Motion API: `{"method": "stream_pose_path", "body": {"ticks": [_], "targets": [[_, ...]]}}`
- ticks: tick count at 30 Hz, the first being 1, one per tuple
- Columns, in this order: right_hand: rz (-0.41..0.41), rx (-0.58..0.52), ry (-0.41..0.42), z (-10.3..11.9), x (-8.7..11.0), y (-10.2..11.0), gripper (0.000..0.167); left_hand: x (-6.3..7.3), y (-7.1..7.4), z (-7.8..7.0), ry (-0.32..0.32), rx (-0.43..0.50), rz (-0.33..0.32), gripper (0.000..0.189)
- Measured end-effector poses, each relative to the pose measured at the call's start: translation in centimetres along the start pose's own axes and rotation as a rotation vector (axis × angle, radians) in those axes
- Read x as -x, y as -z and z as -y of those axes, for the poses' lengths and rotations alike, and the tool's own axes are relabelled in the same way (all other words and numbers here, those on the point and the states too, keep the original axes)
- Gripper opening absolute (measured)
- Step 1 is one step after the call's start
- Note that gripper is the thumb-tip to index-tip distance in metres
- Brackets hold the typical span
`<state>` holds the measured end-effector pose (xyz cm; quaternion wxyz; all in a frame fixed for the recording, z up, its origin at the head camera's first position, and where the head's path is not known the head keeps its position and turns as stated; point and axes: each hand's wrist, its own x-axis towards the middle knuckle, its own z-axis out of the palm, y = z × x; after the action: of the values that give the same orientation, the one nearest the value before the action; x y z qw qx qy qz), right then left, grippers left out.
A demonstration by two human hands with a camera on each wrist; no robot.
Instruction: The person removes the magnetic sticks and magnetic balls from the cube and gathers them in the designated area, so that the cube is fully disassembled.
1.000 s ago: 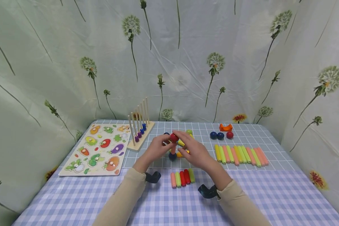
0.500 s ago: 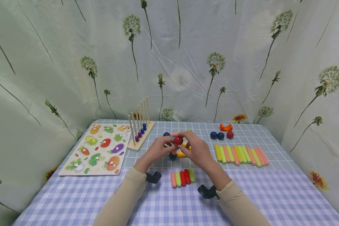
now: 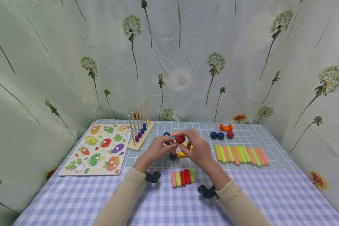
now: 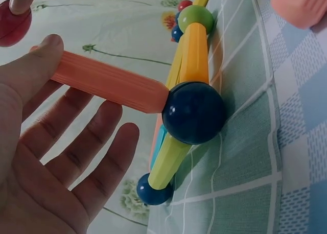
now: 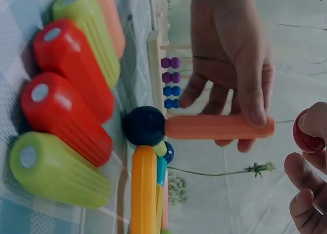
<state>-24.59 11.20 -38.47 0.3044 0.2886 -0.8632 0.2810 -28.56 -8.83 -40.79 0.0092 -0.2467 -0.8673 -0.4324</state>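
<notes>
My left hand [image 3: 159, 148] pinches the upper end of a salmon-pink magnetic stick [image 4: 110, 83] between thumb and fingers. That stick stands upright on a dark blue ball [image 4: 194, 113], which also joins an orange stick [image 5: 144, 188] and a yellow-green stick [image 4: 170, 161]. The right hand [image 3: 197, 148] holds a red ball [image 3: 180, 139] in its fingertips, just right of the salmon stick's top; both wrist views show a gap between them. A green ball [image 4: 196, 19] and another dark blue ball [image 4: 154, 189] sit at other corners of the frame of sticks on the table.
Several short sticks [image 3: 182, 178] lie in front of the hands. To the right are a row of sticks [image 3: 240, 155], blue balls [image 3: 217, 135], a red ball [image 3: 230, 134] and an orange curved piece [image 3: 226, 127]. At left lie a vegetable puzzle board [image 3: 97, 150] and a peg rack [image 3: 141, 138].
The red ball, held over the salmon stick's top a second ago, has shifted to the right with my right hand. My left hand stays at the stick with little movement.
</notes>
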Motion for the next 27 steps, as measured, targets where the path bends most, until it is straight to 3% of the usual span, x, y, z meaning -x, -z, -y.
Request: {"method": "stream_pose_path", "body": {"ticks": [3, 7, 14, 17, 21, 27], "targets": [[-0.009, -0.002, -0.06, -0.3, -0.1, 0.3, 0.046, 0.0, 0.0, 0.2, 0.027, 0.017, 0.001, 0.021], [0.006, 0.0, -0.209, -1.5, -0.3, 0.8, 0.047, 0.0, -0.1, 0.3, 0.038, 0.035, 0.014, 0.026], [0.041, 0.008, -0.491, -5.7, -0.3, 1.9, 0.045, -0.1, -0.2, 0.6, 0.08, 0.03, 0.069, 0.027], [0.105, 0.041, -0.588, -7.9, -0.3, 2.5, 0.045, -0.2, -0.3, 0.7, 0.079, 0.03, 0.071, 0.022], [0.251, 0.057, -0.687, -10.4, -0.5, 3.0, 0.044, -0.2, -0.4, 0.8, 0.096, 0.04, 0.062, 0.021], [0.436, 0.106, -0.772, -12.7, -0.7, 2.7, 0.043, -0.2, -0.4, 0.8, 0.113, 0.037, 0.069, 0.024]]}}
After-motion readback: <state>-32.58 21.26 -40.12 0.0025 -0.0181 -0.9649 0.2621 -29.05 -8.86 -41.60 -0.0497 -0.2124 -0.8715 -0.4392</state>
